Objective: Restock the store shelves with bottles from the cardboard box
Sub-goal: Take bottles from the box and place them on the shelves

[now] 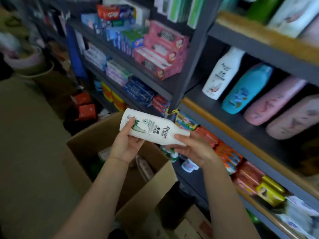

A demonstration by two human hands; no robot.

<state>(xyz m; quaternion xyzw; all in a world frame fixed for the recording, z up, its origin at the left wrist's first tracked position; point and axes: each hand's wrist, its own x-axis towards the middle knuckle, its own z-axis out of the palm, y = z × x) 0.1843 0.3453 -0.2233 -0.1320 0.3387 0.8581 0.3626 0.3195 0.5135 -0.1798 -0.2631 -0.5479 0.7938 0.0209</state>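
A white bottle [152, 127] with a green plant print lies sideways in both my hands above the open cardboard box [96, 137]. My left hand [126, 144] grips its wide bottom end, thumb across the label. My right hand [193, 147] holds its narrow cap end from below. On the dark shelf [215, 107] to the right stand a white bottle [220, 75], a turquoise bottle [246, 88] and two pink bottles [274, 100]. The box holds more items, too dim to identify.
Toothpaste cartons [162, 50] fill the upper left shelves. Soap packets [227, 152] and yellow boxes [270, 192] line the lower shelf by my right arm. Red boxes [86, 107] and baskets [24, 61] sit on the floor at left.
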